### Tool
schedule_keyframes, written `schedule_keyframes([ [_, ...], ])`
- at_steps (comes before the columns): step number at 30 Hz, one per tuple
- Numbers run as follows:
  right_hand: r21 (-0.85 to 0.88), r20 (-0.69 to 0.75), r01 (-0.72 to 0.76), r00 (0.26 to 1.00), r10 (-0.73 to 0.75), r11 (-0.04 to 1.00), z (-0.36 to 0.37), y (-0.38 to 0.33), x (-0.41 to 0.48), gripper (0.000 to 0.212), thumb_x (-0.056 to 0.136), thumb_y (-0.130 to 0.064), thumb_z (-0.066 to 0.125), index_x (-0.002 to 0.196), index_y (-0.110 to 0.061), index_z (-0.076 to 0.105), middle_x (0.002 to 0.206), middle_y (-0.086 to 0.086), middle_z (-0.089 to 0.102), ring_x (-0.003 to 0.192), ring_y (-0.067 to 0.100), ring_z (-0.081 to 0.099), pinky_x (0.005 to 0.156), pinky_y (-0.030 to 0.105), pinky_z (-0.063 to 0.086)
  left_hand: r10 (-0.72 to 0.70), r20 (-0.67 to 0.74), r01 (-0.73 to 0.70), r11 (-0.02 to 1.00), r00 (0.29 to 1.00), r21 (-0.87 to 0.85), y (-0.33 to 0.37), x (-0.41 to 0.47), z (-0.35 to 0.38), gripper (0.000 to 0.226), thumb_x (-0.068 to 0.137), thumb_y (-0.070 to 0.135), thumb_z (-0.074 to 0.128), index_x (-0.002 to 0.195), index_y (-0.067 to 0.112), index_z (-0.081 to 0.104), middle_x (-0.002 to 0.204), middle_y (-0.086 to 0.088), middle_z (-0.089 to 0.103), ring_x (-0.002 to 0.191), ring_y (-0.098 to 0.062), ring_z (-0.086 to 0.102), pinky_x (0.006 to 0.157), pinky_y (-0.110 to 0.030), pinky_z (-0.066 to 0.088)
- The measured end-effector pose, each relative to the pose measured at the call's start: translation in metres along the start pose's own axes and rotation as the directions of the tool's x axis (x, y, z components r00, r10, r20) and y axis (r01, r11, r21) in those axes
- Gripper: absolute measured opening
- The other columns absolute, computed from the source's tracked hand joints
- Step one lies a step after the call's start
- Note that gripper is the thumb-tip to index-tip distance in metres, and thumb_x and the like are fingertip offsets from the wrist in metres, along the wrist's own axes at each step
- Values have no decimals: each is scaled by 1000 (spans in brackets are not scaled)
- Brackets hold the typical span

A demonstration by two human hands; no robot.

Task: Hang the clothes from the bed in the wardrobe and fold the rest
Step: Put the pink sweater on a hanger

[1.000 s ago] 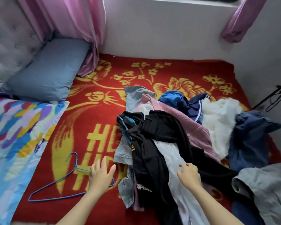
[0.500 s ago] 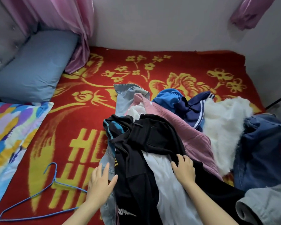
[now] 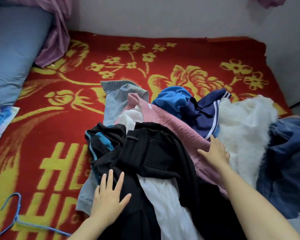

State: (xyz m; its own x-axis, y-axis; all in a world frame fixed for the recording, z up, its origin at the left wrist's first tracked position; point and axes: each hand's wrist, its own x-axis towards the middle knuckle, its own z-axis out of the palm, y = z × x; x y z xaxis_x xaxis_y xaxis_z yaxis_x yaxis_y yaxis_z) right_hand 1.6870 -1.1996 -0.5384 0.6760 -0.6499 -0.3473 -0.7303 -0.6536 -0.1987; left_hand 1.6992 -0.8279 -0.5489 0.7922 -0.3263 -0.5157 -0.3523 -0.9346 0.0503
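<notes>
A heap of clothes lies on the red and yellow blanket (image 3: 62, 135): black trousers (image 3: 149, 149) on top, a white garment (image 3: 164, 201) under them, a pink knit cardigan (image 3: 173, 122), a light denim shirt (image 3: 116, 101), a blue and navy top (image 3: 194, 108), a white fluffy piece (image 3: 244, 129) and dark jeans (image 3: 287, 161). My left hand (image 3: 109, 196) rests flat, fingers spread, on the black cloth at the heap's left edge. My right hand (image 3: 215, 153) lies open on the pink cardigan, beside the fluffy piece. Neither hand grips anything.
A blue wire hanger (image 3: 16, 220) lies on the blanket at the lower left. A grey-blue pillow (image 3: 12, 49) and a pink curtain (image 3: 57, 32) sit at the far left. A colourful quilt (image 3: 0, 122) edges in at the left. White walls bound the bed behind and at the right.
My view has moved closer to the heap. My left hand shifted right from near the hanger onto the black cloth. My right hand moved up and right from the white garment onto the pink cardigan.
</notes>
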Motion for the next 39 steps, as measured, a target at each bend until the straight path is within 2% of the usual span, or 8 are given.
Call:
schedule_keyframes([
  [4,-158,-4,-7,1000,6,987,27,-2,-5,56,87,-42,59,135,-22,40,121,10,60,115,28,53,96,40,33,6,69,-8,1000,998,22,-1,-4,8,103,46,80,-35,131,22,-33,147,-9,-33,143,-28,-20,116,-38,4],
  [6,-238,-83,16,996,-36,971,44,-6,-18,27,91,-35,52,113,-20,58,108,10,67,105,25,58,89,35,31,-3,67,1,1000,998,18,-4,-8,15,88,66,81,-20,132,24,-32,149,-9,-32,143,-28,-20,116,-39,3],
  [9,-256,-65,-3,998,-14,967,60,-10,-41,26,96,-30,43,105,-18,65,102,10,69,99,24,60,87,33,30,-10,89,12,1000,996,-19,-8,-14,15,75,94,62,20,141,27,-25,156,-7,-22,144,-24,-17,117,-38,5],
  [15,-71,-203,-30,979,15,997,18,-17,-68,27,94,-23,50,111,-3,58,120,16,53,116,33,43,95,41,29,-30,60,37,993,998,-109,-8,-52,-7,71,96,58,24,148,29,-14,157,-7,-16,145,-23,-14,116,-36,8],
  [20,222,-322,34,946,40,974,-59,-18,-109,23,97,-15,45,104,3,56,103,27,64,105,40,53,102,39,24,-46,21,49,983,999,-176,-11,-93,-33,72,95,60,22,147,28,-17,156,-8,-19,144,-23,-17,116,-37,4],
  [25,423,-560,324,828,-38,846,-159,-44,-171,16,95,-9,47,97,5,55,90,25,63,88,42,56,77,41,39,-48,-105,17,960,993,-278,-16,-121,-72,72,95,60,24,148,30,-14,157,-7,-18,144,-22,-16,116,-39,7],
  [32,239,-823,745,496,-277,622,-284,-126,-281,13,94,-6,51,96,4,59,86,13,63,79,24,54,72,25,35,79,-399,-215,926,913,-310,-16,-157,-134,86,89,64,37,148,27,-14,157,-8,-16,144,-22,-14,116,-36,3],
  [39,212,-912,872,338,-231,441,-357,-195,-384,10,94,-9,48,92,-18,51,79,-20,46,71,-19,46,67,1,32,24,-744,-533,713,668,-456,-48,-194,-206,125,63,53,78,137,23,-18,156,-17,-7,145,-31,-1,114,-42,8],
])
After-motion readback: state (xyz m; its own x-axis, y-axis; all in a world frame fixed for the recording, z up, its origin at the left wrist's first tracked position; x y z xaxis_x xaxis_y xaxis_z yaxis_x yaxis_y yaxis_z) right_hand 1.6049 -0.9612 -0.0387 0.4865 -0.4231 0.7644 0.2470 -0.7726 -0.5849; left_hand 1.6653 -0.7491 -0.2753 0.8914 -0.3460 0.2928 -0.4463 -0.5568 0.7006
